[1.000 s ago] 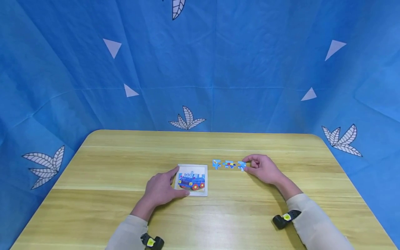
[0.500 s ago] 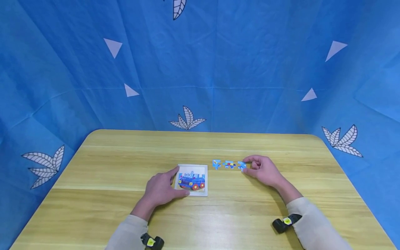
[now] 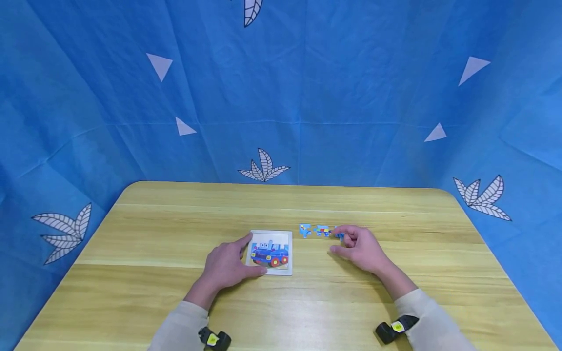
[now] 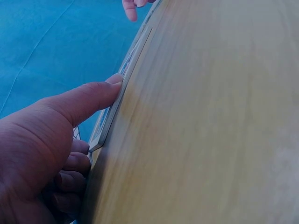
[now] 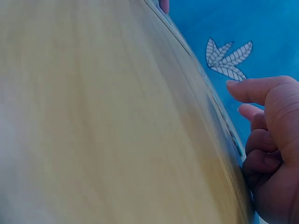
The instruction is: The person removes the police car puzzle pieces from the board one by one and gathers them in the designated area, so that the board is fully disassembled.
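Observation:
In the head view my left hand (image 3: 224, 265) holds the left side of a small white-framed puzzle board (image 3: 290, 251), forefinger at the upper left corner and thumb on the bottom edge. The board's picture is a blue car with red wheels; its upper part shows pale bare backing. To the right, three puzzle pieces lie in a row: a light-blue left piece (image 3: 305, 229), a colourful middle piece (image 3: 322, 229) and a right piece (image 3: 340, 237) partly hidden under fingers. My right hand (image 3: 362, 249) hovers over the right piece, thumb and forefinger apart, other fingers curled, nothing visibly held.
The pieces and board lie on a wooden table (image 3: 281, 312) with rounded far corners. Behind it hangs a blue cloth (image 3: 351, 97) with white leaf and triangle prints. A black wrist camera (image 3: 215, 340) sits on the left sleeve, another camera (image 3: 388, 332) on the right.
My right hand has moved left and toward me from the right piece's outer edge, now covering part of that piece. The left hand and board have stayed in place.

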The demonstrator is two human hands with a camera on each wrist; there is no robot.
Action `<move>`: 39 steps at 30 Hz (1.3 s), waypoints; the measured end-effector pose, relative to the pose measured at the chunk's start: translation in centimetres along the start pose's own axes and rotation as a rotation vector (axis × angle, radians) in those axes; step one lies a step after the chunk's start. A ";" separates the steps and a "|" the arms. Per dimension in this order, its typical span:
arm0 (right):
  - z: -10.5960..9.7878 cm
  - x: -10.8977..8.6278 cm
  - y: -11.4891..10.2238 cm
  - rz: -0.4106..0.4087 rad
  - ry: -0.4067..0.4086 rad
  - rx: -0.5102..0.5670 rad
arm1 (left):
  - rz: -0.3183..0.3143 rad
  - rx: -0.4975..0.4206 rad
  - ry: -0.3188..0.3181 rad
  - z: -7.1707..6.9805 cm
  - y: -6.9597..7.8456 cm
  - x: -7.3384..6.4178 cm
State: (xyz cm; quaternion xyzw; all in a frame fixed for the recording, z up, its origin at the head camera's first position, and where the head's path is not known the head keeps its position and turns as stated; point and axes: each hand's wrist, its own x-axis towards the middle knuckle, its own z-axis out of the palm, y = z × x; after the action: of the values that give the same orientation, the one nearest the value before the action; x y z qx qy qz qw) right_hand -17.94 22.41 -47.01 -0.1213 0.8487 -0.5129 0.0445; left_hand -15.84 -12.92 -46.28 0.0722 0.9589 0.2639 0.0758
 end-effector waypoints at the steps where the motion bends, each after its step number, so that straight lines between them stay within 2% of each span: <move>1: 0.2 -0.1 -0.1 -0.003 -0.001 0.007 | 0.001 0.000 0.000 0.0 0.0 0.0; 12: 2.7 -0.3 -1.5 -0.012 -0.007 0.020 | 0.003 -0.003 -0.002 0.0 0.0 0.0; 22: 4.9 0.1 -3.2 -0.038 -0.053 0.037 | -0.001 0.003 -0.007 -0.1 0.0 0.0; 39: 8.8 2.3 -5.5 -0.094 -0.091 0.077 | -0.001 0.007 -0.017 -0.2 0.1 0.0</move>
State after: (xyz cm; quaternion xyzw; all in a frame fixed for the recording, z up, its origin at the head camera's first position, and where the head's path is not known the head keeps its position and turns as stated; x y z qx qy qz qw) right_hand -17.52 11.87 -46.19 -0.1823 0.8188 -0.5406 0.0636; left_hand -15.89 -12.93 -46.09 0.0744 0.9592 0.2597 0.0837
